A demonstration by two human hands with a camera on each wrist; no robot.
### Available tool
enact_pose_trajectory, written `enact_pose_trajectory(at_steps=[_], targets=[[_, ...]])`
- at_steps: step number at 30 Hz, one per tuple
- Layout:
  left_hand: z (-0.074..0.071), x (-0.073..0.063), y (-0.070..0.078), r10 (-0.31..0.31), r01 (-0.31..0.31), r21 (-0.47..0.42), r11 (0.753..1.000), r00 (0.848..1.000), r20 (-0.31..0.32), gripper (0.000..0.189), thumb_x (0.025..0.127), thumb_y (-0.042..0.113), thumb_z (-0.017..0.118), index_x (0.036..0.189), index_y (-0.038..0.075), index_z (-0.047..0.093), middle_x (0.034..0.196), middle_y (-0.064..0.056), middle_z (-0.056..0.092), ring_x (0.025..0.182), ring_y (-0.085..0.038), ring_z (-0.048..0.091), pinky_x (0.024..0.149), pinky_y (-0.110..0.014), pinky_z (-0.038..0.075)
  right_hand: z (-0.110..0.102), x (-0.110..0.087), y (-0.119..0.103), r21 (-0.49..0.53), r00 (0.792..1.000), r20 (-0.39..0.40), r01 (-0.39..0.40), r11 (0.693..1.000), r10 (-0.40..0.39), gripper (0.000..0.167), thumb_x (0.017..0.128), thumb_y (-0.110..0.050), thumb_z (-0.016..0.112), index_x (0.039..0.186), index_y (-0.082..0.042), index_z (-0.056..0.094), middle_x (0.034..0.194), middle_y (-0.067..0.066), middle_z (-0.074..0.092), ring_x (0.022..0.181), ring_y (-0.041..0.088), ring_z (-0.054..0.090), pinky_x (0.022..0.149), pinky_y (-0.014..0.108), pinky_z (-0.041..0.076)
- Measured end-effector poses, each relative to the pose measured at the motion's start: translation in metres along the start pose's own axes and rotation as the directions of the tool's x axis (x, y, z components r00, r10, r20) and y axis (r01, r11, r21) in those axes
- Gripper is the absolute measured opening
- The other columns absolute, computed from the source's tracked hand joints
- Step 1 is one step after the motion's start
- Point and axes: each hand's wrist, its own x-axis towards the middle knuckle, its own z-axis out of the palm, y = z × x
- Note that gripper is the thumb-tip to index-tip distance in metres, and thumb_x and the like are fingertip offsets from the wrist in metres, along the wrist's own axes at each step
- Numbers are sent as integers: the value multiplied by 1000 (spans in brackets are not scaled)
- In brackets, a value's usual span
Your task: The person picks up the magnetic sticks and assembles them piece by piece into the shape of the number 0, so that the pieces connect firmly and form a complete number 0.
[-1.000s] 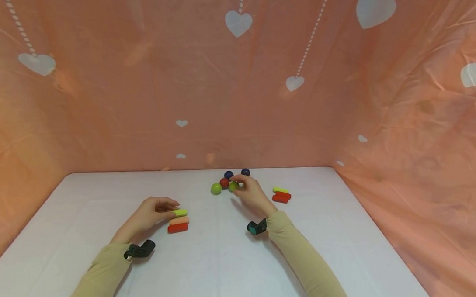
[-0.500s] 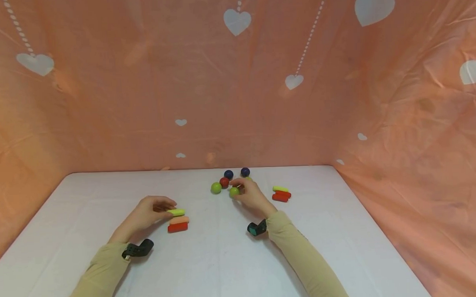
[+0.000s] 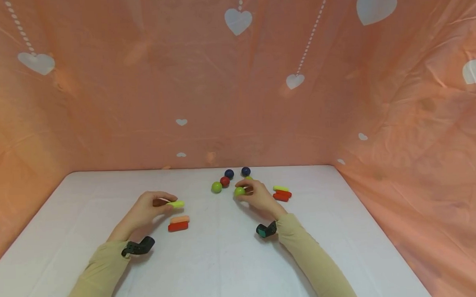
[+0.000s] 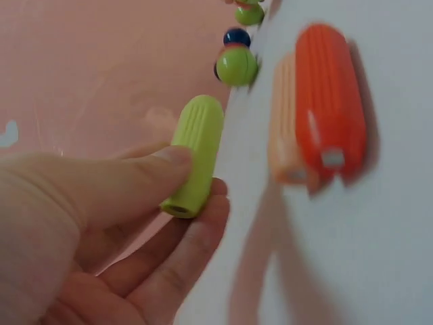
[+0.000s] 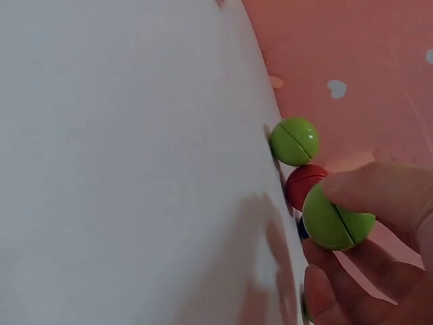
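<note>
My left hand (image 3: 147, 209) pinches a ribbed yellow-green capsule-shaped piece (image 4: 197, 152) between thumb and fingers, raised off the table. Below it lie a peach piece (image 3: 179, 219) and a red piece (image 3: 178, 226) of the same shape, side by side. With thumb and fingers my right hand (image 3: 259, 197) grips a green ball (image 5: 336, 220) that has a dark seam around it. Beyond that hand are another green ball (image 3: 216, 187), a red ball (image 3: 224, 181) and two dark blue balls (image 3: 245, 171). One more green ball (image 3: 248, 178) is mostly hidden behind my right hand.
On the right of the white table (image 3: 218, 263) lie a yellow-green piece (image 3: 281, 188) and two red pieces (image 3: 282, 195), close together. A peach cloth with white hearts (image 3: 238, 21) hangs behind the table and along its sides.
The left hand has lifted the yellow-green piece up and away from the peach and red pieces. The right hand has drawn the green ball out of the cluster, toward me and slightly right.
</note>
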Motion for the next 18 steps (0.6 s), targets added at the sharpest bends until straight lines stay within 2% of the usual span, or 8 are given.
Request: enact_pose_trajectory(at_steps=[3, 6, 9, 11, 15, 18], targets=[[4, 3, 6, 41, -41, -29, 999, 999, -4, 27, 89, 10, 69, 115, 6, 67, 110, -7, 66, 98, -24, 61, 82, -33, 51, -3, -5, -1, 3, 1000, -8, 18, 1000, -18, 35, 84, -7, 72, 117, -3, 63, 115, 7, 62, 99, 24, 61, 88, 36, 51], [10, 7, 12, 53, -52, -78, 996, 999, 10, 28, 90, 11, 68, 117, 6, 66, 110, -7, 66, 98, -24, 60, 80, -31, 52, -6, -10, -2, 16, 1000, -10, 11, 1000, -11, 35, 84, -7, 72, 118, -2, 63, 117, 7, 61, 98, 23, 61, 88, 36, 51], [17, 13, 18, 19, -13, -157, 988, 999, 34, 29, 91, 14, 67, 118, 7, 65, 113, -7, 64, 100, -25, 59, 83, -33, 50, -9, -14, -2, 37, 1000, -6, -4, 999, 5, 36, 85, -8, 72, 120, -2, 63, 118, 5, 61, 97, 20, 62, 87, 33, 51], [22, 17, 22, -24, 35, -223, 974, 998, 52, 29, 91, 16, 67, 119, 8, 65, 116, -7, 63, 102, -26, 57, 86, -35, 48, -10, -16, -2, 67, 1000, 0, -10, 998, 10, 37, 85, -6, 71, 120, -2, 62, 119, 7, 61, 95, 20, 63, 85, 33, 52], [34, 26, 27, -69, 83, -300, 950, 996, 59, 31, 90, 17, 68, 119, 8, 65, 120, -7, 60, 104, -27, 57, 89, -37, 48, -11, -21, -2, 126, 999, 24, -25, 992, 22, 37, 85, -5, 70, 120, -3, 62, 121, 9, 60, 93, 21, 65, 82, 34, 53], [44, 34, 31, -48, 59, -277, 959, 998, 47, 32, 89, 16, 70, 119, 6, 66, 119, -6, 62, 101, -24, 61, 88, -37, 50, -10, -24, -1, 137, 998, 47, -42, 990, 36, 37, 86, -8, 71, 121, -5, 61, 122, 7, 59, 94, 20, 64, 85, 36, 52]])
